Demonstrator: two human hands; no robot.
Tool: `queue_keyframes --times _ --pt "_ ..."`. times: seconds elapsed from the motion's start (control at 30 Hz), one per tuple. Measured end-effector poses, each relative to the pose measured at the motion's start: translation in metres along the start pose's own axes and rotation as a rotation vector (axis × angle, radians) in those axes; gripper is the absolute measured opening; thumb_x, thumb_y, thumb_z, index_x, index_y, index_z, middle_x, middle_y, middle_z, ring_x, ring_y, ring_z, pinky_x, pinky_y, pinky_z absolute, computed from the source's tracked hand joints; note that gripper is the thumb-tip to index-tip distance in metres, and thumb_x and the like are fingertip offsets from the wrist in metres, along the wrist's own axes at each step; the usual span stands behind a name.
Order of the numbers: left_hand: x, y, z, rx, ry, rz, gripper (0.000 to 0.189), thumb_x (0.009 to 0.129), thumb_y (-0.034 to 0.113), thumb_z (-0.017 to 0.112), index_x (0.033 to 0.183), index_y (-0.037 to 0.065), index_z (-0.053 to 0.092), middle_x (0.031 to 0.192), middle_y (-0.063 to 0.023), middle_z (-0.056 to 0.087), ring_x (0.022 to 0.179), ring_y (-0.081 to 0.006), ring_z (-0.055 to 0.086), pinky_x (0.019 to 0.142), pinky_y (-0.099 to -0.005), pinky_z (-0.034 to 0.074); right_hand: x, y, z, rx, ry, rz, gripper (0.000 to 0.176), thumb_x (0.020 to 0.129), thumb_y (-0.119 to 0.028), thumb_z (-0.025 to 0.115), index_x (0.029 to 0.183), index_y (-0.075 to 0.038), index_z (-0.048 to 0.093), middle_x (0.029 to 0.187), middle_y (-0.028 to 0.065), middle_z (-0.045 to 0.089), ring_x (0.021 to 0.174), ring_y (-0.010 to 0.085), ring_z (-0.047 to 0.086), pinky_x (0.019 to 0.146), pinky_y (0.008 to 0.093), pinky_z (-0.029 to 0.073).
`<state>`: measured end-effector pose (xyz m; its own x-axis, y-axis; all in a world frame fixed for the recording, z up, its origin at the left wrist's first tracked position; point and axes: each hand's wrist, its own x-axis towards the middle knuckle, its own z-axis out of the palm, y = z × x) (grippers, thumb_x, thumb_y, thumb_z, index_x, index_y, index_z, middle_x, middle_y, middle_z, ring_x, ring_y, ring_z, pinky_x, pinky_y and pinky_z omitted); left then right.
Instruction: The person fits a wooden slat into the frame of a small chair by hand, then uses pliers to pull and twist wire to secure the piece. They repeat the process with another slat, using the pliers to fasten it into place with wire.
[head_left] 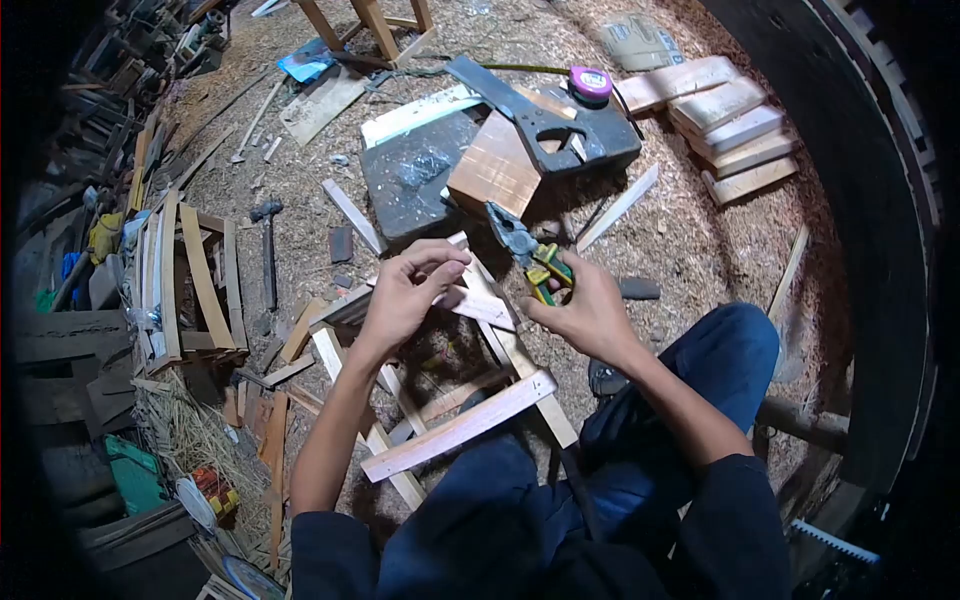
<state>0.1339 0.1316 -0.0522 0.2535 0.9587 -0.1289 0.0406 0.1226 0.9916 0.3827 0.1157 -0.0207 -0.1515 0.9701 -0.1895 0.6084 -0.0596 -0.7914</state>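
Observation:
My right hand [590, 312] is wrapped round the green and yellow handles of combination pliers [518, 242], whose metal jaws point up and to the left. Thumb and fingertips pinched together, my left hand [405, 300] hovers over the top of a small wooden frame [460, 428]; anything between those fingers is too small to make out. The frame, built of pale slats and legs, leans between my knees. Under the left fingertips lies one of its short crosspieces [480, 305].
Ahead, a dark block [405, 185] bears a handsaw [515, 110], a wooden block [495, 165] and a pink tape measure [590, 85]. Cut boards [735, 120] are stacked at right. A hammer [268, 255] and another slatted frame [190, 280] lie left among wood shavings.

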Motion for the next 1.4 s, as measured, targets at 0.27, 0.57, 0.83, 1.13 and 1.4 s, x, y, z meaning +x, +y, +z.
queue_keyframes --times 0.27,0.57,0.83,1.13,1.4 --pt "-0.023 0.005 0.043 0.735 0.115 0.251 0.009 0.083 0.015 0.075 0.092 0.014 0.078 0.108 -0.0019 0.062 0.116 -0.0262 0.049 0.103 -0.0430 0.034 -0.034 0.022 0.006 0.009 -0.020 0.103 0.038 0.073 -0.026 0.081 0.090 0.003 0.062 0.073 0.0121 0.064 0.065 0.0192 0.060 0.065 0.0362 0.050" --pt "-0.030 -0.002 0.043 0.781 0.124 0.210 0.011 0.082 0.017 0.075 0.092 0.015 0.078 0.111 -0.0009 0.061 0.118 -0.0272 0.045 0.102 -0.0445 0.030 -0.035 0.018 0.002 0.009 -0.082 0.109 0.041 0.072 -0.028 0.076 0.094 0.004 0.065 0.079 0.0217 0.069 0.072 0.0367 0.070 0.071 0.0436 0.054" --pt "-0.031 -0.006 0.046 0.772 0.131 0.182 0.007 0.083 0.015 0.075 0.090 0.013 0.076 0.112 -0.0010 0.061 0.121 -0.0262 0.045 0.106 -0.0443 0.027 -0.040 0.018 0.007 -0.056 -0.091 0.092 0.042 0.073 -0.028 0.075 0.099 0.003 0.063 0.078 0.0229 0.068 0.072 0.0390 0.069 0.070 0.0460 0.054" --pt "-0.034 -0.010 0.043 0.772 0.205 0.270 0.010 0.081 0.018 0.076 0.091 0.013 0.077 0.112 -0.0006 0.062 0.121 -0.0277 0.046 0.102 -0.0451 0.030 -0.046 0.022 0.008 -0.075 -0.019 -0.061 0.050 0.074 -0.025 0.076 0.112 0.003 0.058 0.083 0.0262 0.068 0.073 0.0402 0.069 0.069 0.0464 0.054" --pt "-0.031 -0.014 0.046 0.748 0.185 0.282 0.010 0.082 0.020 0.076 0.090 0.014 0.077 0.107 0.0000 0.064 0.120 -0.0277 0.047 0.101 -0.0445 0.030 -0.046 0.017 0.009 -0.101 -0.034 0.026 0.048 0.074 -0.023 0.078 0.109 0.004 0.059 0.084 0.0218 0.068 0.075 0.0341 0.069 0.071 0.0404 0.053"
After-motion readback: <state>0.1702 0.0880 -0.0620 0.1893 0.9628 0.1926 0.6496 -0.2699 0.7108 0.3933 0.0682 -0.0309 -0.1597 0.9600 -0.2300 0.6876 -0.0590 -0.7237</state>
